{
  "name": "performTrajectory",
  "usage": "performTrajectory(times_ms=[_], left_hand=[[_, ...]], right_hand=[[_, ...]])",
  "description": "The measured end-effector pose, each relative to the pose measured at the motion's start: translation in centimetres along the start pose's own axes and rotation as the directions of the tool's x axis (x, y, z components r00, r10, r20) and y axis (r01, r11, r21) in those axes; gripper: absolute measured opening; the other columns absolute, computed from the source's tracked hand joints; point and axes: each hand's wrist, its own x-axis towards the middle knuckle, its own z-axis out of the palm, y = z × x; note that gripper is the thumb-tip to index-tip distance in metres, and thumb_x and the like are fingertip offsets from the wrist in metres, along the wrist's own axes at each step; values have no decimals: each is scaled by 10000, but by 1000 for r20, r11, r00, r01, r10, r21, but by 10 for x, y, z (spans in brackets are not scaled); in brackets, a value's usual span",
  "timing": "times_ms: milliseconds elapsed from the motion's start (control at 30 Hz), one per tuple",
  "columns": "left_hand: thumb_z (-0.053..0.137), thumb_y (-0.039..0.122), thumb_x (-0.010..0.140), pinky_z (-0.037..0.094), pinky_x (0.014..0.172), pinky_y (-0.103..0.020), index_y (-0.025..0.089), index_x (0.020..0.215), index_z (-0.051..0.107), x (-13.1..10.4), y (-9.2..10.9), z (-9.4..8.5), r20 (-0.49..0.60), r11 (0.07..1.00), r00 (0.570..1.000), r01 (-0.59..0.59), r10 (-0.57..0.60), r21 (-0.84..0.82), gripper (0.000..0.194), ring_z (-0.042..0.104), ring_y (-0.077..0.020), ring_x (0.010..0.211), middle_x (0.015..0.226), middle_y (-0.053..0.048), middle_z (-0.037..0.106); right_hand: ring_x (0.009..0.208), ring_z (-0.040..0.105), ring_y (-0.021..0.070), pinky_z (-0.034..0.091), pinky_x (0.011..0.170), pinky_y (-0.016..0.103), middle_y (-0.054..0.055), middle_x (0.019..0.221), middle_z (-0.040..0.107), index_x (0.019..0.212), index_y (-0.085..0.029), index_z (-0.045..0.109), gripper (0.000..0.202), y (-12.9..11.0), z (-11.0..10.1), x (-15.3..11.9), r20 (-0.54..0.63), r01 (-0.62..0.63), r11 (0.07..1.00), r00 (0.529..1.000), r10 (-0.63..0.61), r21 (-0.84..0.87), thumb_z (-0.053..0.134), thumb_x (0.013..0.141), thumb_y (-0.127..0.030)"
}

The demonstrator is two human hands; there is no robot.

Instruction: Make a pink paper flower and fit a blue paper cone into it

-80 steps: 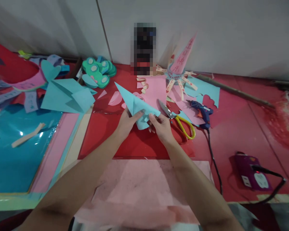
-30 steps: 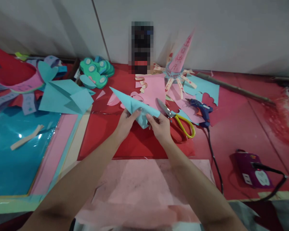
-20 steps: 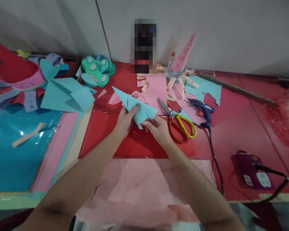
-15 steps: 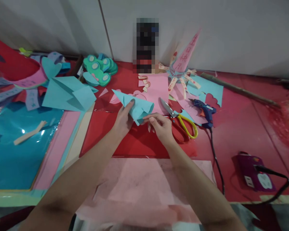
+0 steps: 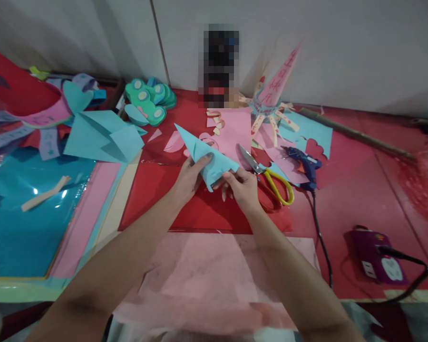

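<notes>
A light blue paper cone hangs over the red sheet, its narrow tip pointing up and left. My left hand grips its left side, thumb on top. At the wide right end, the thumb and fingers of my right hand pinch the rim. Yellow-handled scissors lie with blades apart just right of my right hand. Pink paper with cut-out scraps lies behind the cone.
A blue glue gun with a black cord lies at the right, near a purple power socket. A pink cone hat stands at the back. Folded blue paper and green frog-like cut-outs are at the left.
The paper cone has shifted slightly right and turned, its wide end now lower and nearer my right hand. Both hands have moved a little right with it.
</notes>
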Motion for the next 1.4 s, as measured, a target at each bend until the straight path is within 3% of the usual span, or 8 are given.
performTrajectory(times_ms=[267, 533, 833, 1100, 1300, 1400], left_hand=[[768, 387, 588, 514, 526, -277, 162, 1020, 603, -3, 2, 5, -23, 999, 1000, 20, -19, 46, 514, 636, -201, 730, 816, -45, 660], [787, 397, 576, 511, 547, -293, 152, 769, 579, 1, -6, -2, -47, 999, 999, -7, 9, 53, 375, 586, -143, 585, 689, -15, 624], [785, 359, 587, 515, 727, -344, 158, 770, 594, 2, -8, -3, -62, 997, 998, -22, 27, 79, 332, 621, -172, 707, 741, -26, 644], [810, 371, 542, 509, 765, -344, 156, 760, 601, 1, -6, -1, -91, 996, 995, -23, 31, 87, 370, 635, -178, 744, 759, -27, 654], [804, 375, 547, 504, 799, -341, 161, 749, 634, 1, -7, -2, -74, 995, 997, -28, 35, 96, 339, 636, -186, 780, 747, -24, 668], [798, 377, 556, 497, 825, -347, 163, 771, 647, 1, -7, -2, -73, 996, 997, -24, 30, 92, 339, 642, -194, 813, 770, -25, 674]], right_hand=[[285, 472, 83, 329, 288, 197, 4, 476, 623, 580, -175, 500, 415, 2, 1, 0, -6, 46, 999, 999, -46, 12, 594, 754, -540], [310, 456, 68, 358, 323, 193, -16, 478, 597, 626, -180, 500, 427, 2, 1, 1, -31, 73, 995, 997, -75, -62, 512, 806, -567], [334, 435, 75, 384, 367, 207, -32, 412, 524, 587, -184, 544, 391, -4, 1, -1, -74, 109, 977, 990, -124, -183, 536, 818, -500], [327, 424, 72, 344, 349, 206, -47, 405, 489, 575, -188, 477, 423, 2, 2, -2, -82, 89, 993, 992, -96, -82, 509, 827, -526], [348, 444, 75, 362, 386, 203, -41, 388, 476, 544, -186, 466, 464, -3, 1, -3, -77, 120, 963, 987, -142, -241, 440, 873, -512], [351, 451, 78, 367, 388, 206, -35, 406, 496, 559, -187, 479, 462, -2, 1, -3, -85, 120, 963, 986, -144, -240, 429, 873, -522]])
